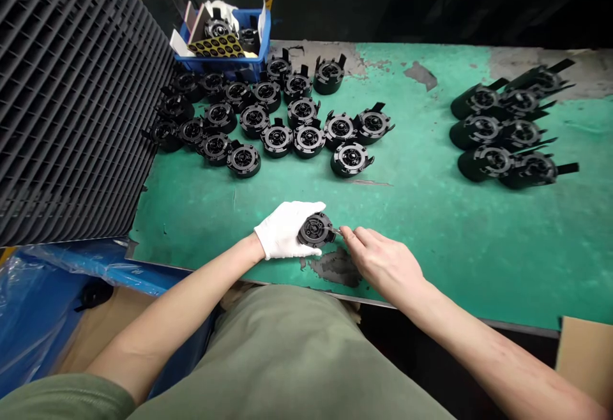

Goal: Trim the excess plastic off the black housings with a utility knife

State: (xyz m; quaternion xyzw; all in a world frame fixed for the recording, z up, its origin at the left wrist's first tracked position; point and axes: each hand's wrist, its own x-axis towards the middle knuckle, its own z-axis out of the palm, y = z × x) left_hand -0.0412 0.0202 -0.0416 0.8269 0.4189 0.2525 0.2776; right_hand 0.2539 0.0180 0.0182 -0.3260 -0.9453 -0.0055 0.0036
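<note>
Green bench (431, 241): gloved left hand (283, 231) grips black part (315, 229); right hand (383, 262) touches it.

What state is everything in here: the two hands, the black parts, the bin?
Left hand: gloved, closed around held part.
Held part: face up in the glove.
Right hand: bare, fingertips pinching small piece at its rim.
Loose parts: lying flat, face up, on table.
Stacks: lying on their sides.
Bin: open, holding parts.
</note>
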